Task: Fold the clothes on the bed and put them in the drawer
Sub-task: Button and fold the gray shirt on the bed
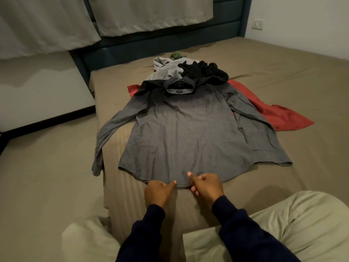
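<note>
Knees: two legs in pale khaki trousers (283, 229) at the bottom of the view, one on each side of the near corner of the bed.
Sleeves: dark navy sleeves (243, 229) run up from the bottom edge to both wrists.
Left hand (157, 192): fingers curled, thumb laid forward; pinches the near hem of the grey shirt just left of its middle.
Right hand (205, 186): fingers curled under, thumb raised on top of the cloth; pinches the same hem just right of the middle. The two hands sit close together.
Grey shirt (185, 133): long-sleeved, lies flat on the bed, back up, collar at the far end, hem nearest the person. Left sleeve hangs over the bed's left edge; right sleeve lies on the sheet.
Bed (292, 76): tan fitted sheet, faint stripes.
Red garment (272, 112): spread under the shirt's far right side; a corner also shows at the left shoulder.
Black garment (204, 69): crumpled heap just beyond the collar.
Light grey garment (166, 69): bunched beside the black one, touching it.
Green item (177, 55): small, farthest; kind unclear.
Headboard (170, 42): dark blue, behind the pile.
Wall socket (258, 24): white, top right.
</note>
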A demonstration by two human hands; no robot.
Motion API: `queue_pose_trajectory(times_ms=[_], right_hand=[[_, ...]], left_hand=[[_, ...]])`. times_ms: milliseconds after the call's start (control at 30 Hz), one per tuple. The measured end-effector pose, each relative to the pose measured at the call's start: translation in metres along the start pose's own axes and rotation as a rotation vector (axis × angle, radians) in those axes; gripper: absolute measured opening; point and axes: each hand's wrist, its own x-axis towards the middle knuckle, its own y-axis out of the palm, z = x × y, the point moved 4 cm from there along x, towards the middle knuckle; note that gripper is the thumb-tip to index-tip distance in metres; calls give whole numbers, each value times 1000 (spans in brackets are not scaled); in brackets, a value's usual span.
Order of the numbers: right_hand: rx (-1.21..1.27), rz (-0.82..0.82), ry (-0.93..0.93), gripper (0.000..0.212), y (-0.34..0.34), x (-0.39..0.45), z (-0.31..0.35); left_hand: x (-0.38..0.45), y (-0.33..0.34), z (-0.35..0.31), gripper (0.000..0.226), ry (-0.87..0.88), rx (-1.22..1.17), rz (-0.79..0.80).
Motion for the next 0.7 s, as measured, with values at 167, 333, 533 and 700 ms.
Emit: queue_pose_trajectory(times_ms=[167, 333, 533, 700], right_hand=[[-429, -290, -493, 20, -23, 41, 38], [-1000, -141, -516, 74, -34, 80, 23], [-1108, -149, -242, 73, -48, 84, 1], [-955, -315, -190, 72, -78, 108, 25]], left_hand=[[16, 10, -64, 25, 603, 254, -204], [49, 49, -66, 65, 834, 667, 108], [57, 54, -38, 88, 754, 869, 199], [66, 53, -69, 100, 786, 787, 123]])
